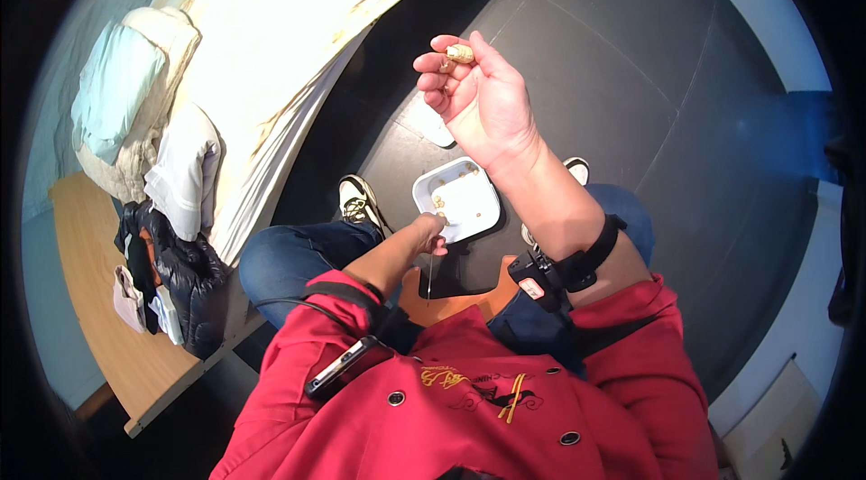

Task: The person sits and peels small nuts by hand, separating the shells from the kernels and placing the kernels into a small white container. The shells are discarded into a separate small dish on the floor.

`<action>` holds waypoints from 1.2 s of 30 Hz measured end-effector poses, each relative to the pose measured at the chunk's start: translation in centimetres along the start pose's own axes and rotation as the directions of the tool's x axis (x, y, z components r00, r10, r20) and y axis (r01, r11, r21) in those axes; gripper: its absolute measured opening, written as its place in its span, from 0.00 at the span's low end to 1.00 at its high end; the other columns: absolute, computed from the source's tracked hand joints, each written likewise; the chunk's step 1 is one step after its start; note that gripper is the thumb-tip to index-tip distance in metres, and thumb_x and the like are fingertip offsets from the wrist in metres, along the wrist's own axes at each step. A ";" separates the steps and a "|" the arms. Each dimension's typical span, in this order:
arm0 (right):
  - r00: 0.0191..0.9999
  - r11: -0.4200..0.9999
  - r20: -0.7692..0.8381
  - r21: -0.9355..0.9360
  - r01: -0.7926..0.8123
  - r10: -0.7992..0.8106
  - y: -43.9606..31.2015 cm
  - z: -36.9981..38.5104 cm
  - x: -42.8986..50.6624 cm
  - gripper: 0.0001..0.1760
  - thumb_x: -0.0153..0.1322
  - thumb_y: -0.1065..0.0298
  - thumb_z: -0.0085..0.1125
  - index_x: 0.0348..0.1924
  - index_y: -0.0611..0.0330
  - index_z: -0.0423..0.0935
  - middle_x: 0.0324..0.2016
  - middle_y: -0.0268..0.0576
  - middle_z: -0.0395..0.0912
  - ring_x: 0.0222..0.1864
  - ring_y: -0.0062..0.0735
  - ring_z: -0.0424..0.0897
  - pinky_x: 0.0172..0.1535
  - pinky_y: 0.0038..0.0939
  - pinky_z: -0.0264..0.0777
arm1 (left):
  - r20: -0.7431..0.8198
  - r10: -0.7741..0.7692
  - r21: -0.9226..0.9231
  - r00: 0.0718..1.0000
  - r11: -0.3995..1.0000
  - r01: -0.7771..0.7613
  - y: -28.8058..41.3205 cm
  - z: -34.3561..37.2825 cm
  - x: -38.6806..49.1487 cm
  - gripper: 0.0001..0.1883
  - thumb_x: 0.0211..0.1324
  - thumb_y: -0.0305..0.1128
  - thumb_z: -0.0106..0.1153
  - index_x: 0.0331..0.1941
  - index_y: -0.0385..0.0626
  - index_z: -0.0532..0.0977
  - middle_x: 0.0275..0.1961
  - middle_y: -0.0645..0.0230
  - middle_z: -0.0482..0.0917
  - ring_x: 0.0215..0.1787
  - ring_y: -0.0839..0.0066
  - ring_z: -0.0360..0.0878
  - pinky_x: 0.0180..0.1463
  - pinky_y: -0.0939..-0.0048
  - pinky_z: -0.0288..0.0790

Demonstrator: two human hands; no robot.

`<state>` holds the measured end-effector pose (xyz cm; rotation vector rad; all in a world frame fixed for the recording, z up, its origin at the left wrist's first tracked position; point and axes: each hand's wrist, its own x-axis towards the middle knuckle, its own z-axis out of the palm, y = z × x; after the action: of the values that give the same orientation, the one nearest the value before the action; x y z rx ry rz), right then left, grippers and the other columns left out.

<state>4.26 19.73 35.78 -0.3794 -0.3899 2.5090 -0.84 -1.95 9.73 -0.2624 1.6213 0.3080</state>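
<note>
My right hand (484, 91) is raised, palm towards me, pinching what looks like an unshelled peanut (460, 54) between thumb and fingertips. Small pale bits cling to its fingers. Lower down, my left hand (429, 233) is closed at the near left rim of a white plastic basin (484, 216). A thin metal rod (429, 285) sticks out of that fist towards my body; its other end is hidden. Inside the basin lie several small tan pieces (438, 201), like peanuts, mostly along the left and far sides. Another white object (436, 128) lies beyond, partly covered by my right hand.
An orange stool (450, 307) shows between my legs. To the left is a bed with a white sheet (257, 20), folded bedding (122, 94), a black puffer jacket (193, 290) and a wooden bed board (101, 290). Dark floor tiles (609, 60) extend right. A phone (342, 365) hangs at my chest.
</note>
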 end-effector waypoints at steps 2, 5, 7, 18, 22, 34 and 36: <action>0.999 1.000 -0.031 0.010 -0.022 0.022 -0.5 -0.3 -0.4 0.27 0.81 0.44 0.38 0.41 0.60 0.76 0.32 0.48 0.82 0.32 0.34 0.81 0.37 0.28 0.75 | -0.060 -0.015 0.015 0.998 1.000 0.016 0.0 1.0 1.8 0.08 0.67 0.31 0.52 0.43 0.38 0.70 0.25 0.64 0.70 0.16 0.73 0.68 0.23 0.59 0.78; 0.999 1.000 -0.039 0.010 -0.005 0.006 -1.3 -1.0 -1.1 0.30 0.80 0.39 0.37 0.37 0.58 0.75 0.27 0.43 0.79 0.26 0.29 0.75 0.33 0.26 0.70 | -0.090 -0.014 -0.030 0.996 0.999 0.011 0.2 2.1 3.7 0.06 0.63 0.24 0.56 0.41 0.38 0.71 0.24 0.66 0.70 0.18 0.73 0.69 0.22 0.62 0.77; 0.997 1.000 -0.075 -0.012 0.023 -0.024 -1.8 -1.2 -1.5 0.31 0.80 0.37 0.36 0.36 0.57 0.74 0.25 0.41 0.77 0.24 0.28 0.72 0.31 0.25 0.68 | -0.088 0.003 -0.042 0.996 0.999 -0.007 0.2 2.8 4.6 0.06 0.61 0.22 0.57 0.40 0.38 0.71 0.24 0.66 0.72 0.20 0.72 0.72 0.23 0.63 0.78; 0.982 0.988 -0.179 -0.154 0.031 -0.059 -3.1 -1.9 -3.0 0.34 0.79 0.34 0.37 0.36 0.58 0.76 0.27 0.43 0.80 0.26 0.28 0.76 0.33 0.26 0.70 | -0.205 0.079 0.017 0.976 0.997 -0.077 -1.0 3.0 12.0 0.12 0.55 0.14 0.55 0.43 0.39 0.72 0.23 0.60 0.73 0.17 0.70 0.73 0.17 0.65 0.68; 0.969 0.984 -0.242 -0.180 -0.002 -0.042 -3.0 -1.8 -3.1 0.34 0.78 0.34 0.39 0.36 0.59 0.76 0.26 0.42 0.80 0.25 0.26 0.76 0.32 0.26 0.70 | -0.258 0.079 -0.043 0.963 0.995 -0.094 -0.3 2.5 13.9 0.15 0.53 0.15 0.56 0.45 0.39 0.71 0.25 0.59 0.74 0.17 0.69 0.73 0.16 0.65 0.65; 0.989 0.990 -0.130 -0.129 0.056 -0.073 -2.4 -2.3 -2.5 0.29 0.80 0.42 0.42 0.41 0.62 0.77 0.25 0.33 0.73 0.23 0.22 0.69 0.30 0.21 0.65 | -0.039 0.641 0.843 0.767 0.433 -0.319 2.4 1.5 8.5 0.21 0.54 0.30 0.62 0.52 0.35 0.76 0.51 0.46 0.81 0.49 0.56 0.84 0.48 0.61 0.78; 0.991 0.992 -0.108 -0.107 0.064 -0.076 -2.3 -2.3 -2.5 0.26 0.80 0.45 0.45 0.42 0.62 0.77 0.26 0.34 0.74 0.25 0.22 0.70 0.32 0.21 0.66 | 0.108 0.681 0.841 0.724 0.326 -0.432 5.7 0.7 5.1 0.22 0.54 0.35 0.62 0.52 0.36 0.78 0.49 0.45 0.83 0.50 0.56 0.84 0.51 0.62 0.77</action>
<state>8.12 20.56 34.97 -0.5356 -0.4812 2.3930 -2.55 3.75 4.79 1.1129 1.9083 -0.0214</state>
